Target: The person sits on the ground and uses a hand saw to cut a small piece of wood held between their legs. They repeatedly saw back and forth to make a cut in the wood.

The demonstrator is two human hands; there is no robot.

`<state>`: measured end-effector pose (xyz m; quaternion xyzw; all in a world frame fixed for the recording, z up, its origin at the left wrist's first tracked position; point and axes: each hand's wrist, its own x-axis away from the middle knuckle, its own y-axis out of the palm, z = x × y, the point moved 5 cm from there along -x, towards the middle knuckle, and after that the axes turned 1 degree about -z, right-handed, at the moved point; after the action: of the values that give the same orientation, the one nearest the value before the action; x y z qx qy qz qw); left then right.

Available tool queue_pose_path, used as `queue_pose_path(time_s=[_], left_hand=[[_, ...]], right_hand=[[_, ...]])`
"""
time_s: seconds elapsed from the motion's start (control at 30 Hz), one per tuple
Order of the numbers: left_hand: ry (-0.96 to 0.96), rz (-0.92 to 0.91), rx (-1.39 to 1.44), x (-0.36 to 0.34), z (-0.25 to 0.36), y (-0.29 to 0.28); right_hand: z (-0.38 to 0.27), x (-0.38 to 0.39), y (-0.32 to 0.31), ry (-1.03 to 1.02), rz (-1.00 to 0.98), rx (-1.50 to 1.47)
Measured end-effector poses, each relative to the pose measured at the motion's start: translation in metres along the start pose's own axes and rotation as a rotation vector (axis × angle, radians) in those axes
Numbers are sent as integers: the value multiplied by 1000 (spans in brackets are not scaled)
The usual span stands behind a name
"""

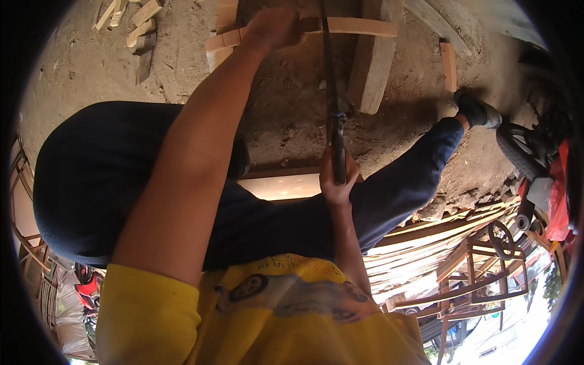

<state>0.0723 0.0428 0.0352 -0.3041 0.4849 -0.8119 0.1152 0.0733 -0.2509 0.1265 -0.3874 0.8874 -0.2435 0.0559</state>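
My left hand [275,28] is closed over a curved wooden piece [362,26] lying crosswise at the top of the view, its fingers partly in shadow. Low in front of my body, my right hand [338,174] wraps round the handle of a long, dark, narrow tool that looks like a saw [331,79], seen nearly edge-on. Its blade runs away from me and crosses the curved piece just right of my left hand. Something blue is tied near the handle. A light wooden block [227,15] lies beneath the curved piece's left end.
Under the curved piece's right part lies a thick weathered beam [372,76]. Offcuts [143,30] lie at the far left, and a short wooden piece [448,66] at the right. Beyond my outstretched right leg stand a wheel [522,149], stacked slats [420,261] and wooden frames [480,274].
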Motion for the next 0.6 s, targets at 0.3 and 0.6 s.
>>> queue_pose_path(time_s=[0.3, 0.6], left_hand=[[-136, 28, 101, 1, -11, 14], [-127, -112, 50, 6, -3, -5]], right_hand=[[-10, -40, 8, 153, -76, -164], [-2, -62, 23, 14, -74, -140]])
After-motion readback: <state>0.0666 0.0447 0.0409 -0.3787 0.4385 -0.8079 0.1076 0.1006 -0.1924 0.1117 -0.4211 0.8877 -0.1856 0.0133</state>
